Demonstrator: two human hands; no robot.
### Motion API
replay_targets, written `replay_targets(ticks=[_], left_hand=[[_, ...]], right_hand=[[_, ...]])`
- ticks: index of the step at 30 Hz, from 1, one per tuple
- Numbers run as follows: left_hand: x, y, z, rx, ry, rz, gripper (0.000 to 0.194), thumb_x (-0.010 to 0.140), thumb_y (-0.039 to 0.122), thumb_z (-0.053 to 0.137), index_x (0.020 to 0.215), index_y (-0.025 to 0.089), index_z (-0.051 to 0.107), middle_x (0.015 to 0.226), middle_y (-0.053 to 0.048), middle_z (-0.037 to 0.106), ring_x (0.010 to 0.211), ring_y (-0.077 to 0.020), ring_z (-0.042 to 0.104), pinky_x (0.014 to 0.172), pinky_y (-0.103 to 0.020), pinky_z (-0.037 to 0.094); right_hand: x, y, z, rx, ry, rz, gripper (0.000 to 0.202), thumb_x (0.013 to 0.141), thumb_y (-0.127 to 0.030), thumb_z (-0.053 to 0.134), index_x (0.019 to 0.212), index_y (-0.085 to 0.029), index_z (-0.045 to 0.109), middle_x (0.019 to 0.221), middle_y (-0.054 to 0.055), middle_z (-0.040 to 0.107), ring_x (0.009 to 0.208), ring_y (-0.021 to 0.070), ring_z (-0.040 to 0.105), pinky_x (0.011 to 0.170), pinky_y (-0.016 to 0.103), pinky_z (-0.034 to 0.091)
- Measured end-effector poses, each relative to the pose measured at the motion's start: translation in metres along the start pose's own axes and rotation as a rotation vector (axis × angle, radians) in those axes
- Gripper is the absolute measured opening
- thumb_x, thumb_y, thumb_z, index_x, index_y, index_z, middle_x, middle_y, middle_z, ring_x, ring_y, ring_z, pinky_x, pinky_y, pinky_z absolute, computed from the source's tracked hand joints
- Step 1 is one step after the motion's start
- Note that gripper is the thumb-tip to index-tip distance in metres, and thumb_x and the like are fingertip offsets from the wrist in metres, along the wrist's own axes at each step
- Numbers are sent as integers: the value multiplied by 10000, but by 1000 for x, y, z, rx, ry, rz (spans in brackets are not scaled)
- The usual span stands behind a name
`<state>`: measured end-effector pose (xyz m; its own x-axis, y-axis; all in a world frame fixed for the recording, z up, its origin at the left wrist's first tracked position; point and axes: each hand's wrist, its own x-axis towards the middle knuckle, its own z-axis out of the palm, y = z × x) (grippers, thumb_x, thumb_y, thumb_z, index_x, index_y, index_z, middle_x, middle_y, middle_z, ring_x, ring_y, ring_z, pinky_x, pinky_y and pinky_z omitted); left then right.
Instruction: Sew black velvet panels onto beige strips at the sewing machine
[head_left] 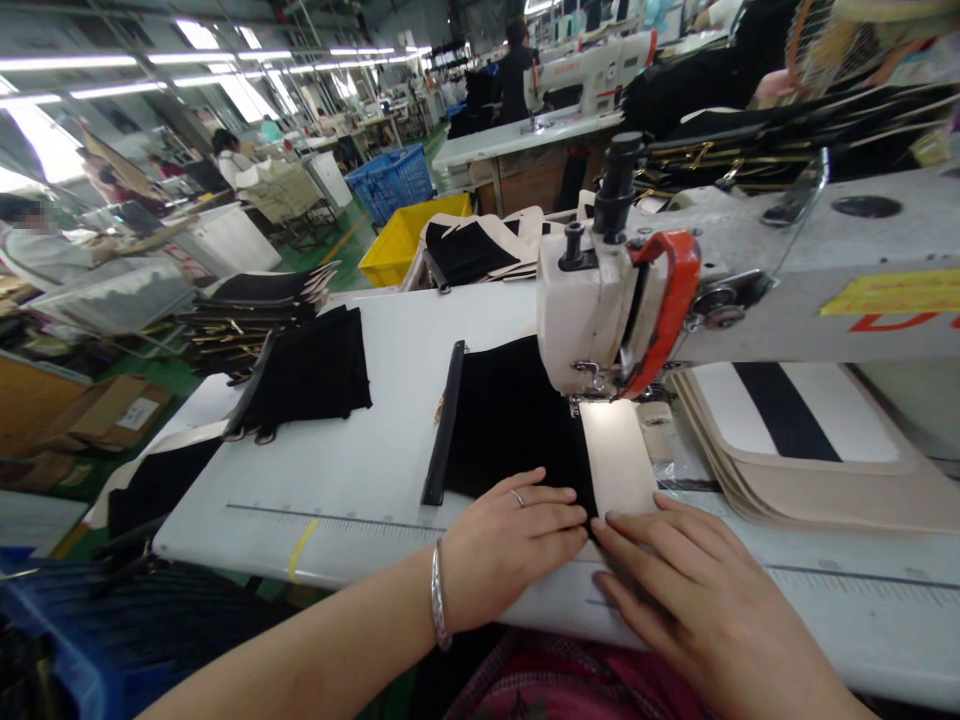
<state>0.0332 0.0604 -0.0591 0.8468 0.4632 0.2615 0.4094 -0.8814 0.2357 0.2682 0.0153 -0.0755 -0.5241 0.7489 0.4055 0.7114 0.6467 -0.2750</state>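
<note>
A black fabric panel (502,420) with a dark strip (444,425) along its left edge lies on the sewing table, its right side under the head of a sewing machine (592,310). Beside its right edge, a beige piece (621,455) extends beneath the needle area. My left hand (525,535) rests flat on the near part of the black panel, fingers stretched out. Close by, my right hand (686,570) lies with extended fingers on the near end of the beige piece, its fingertips by the seam between the two materials. Small gold hardware shows at the dark strip.
Beige panels with a black stripe (817,480) are stacked to the right. Folded black pieces (307,370) lie at the table's left, beside a tall pile (251,315). A yellow crate (401,250) stands behind the table; a blue bin (67,640) is at lower left.
</note>
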Motion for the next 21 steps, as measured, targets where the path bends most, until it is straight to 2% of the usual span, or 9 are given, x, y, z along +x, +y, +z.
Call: replay_targets(ticks=[7, 13, 21], left_hand=[[15, -20, -4, 70, -68, -31, 282, 979, 175, 432, 1217, 155, 581, 1327, -31, 593, 1302, -197, 466, 1168, -419, 296], [28, -40, -2, 109, -50, -26, 279, 954, 151, 461, 1203, 141, 586, 1300, -42, 609, 1270, -198, 498, 1142, -408, 339], [47, -65, -3, 115, -22, -37, 245, 909, 83, 501, 1114, 131, 627, 1240, -67, 639, 1212, -192, 555, 1107, -376, 392]], right_hand=[[16, 15, 0, -34, -28, 10, 356, 901, -308, 588, 1241, -205, 563, 1140, 35, 609, 1070, 228, 513, 999, 464, 394], [31, 28, 2, -51, -57, 41, 353, 909, -344, 564, 1235, -208, 570, 1122, 43, 615, 1026, 240, 528, 905, 455, 440], [51, 43, 5, -102, -98, 37, 405, 911, -405, 541, 1241, -174, 585, 1185, 70, 599, 1070, 266, 519, 943, 465, 427]])
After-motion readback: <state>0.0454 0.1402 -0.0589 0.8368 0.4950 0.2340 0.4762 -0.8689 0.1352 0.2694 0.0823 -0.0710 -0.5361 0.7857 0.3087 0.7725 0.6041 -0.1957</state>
